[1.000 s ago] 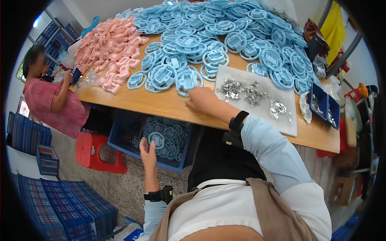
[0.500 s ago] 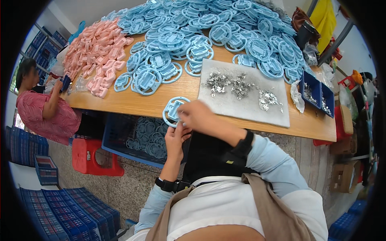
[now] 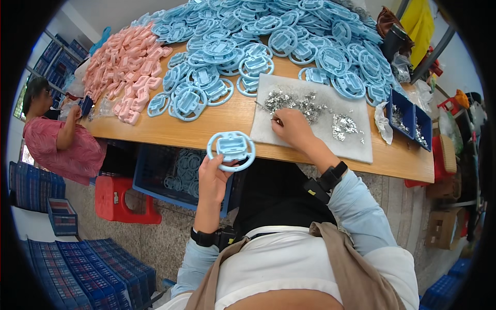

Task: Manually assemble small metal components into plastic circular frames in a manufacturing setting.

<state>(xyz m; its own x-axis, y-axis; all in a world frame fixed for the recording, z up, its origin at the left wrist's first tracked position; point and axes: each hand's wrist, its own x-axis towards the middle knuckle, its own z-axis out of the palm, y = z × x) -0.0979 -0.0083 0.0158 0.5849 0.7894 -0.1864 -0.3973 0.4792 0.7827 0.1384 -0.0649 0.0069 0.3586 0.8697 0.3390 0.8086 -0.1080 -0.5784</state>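
Has small metal pieces (image 3: 313, 110) just beyond the right hand (image 3: 296, 128), the nearer one, on a pale pad (image 3: 356, 151); has those fingers curled close, with contents impossible to tell. Grips a round blue frame (image 3: 232, 145) by its near rim in the left hand (image 3: 211, 178), leftward and bodyward of the right.

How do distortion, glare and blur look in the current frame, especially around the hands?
Head view: fisheye distortion bends the stacked blue crates at lower left; head view: bright glints speckle the small silver metal pieces; head view: the pale-blue plastic ring-shaped part in the left hand looks fairly clear, but anything the right hand may hold is too small to tell.
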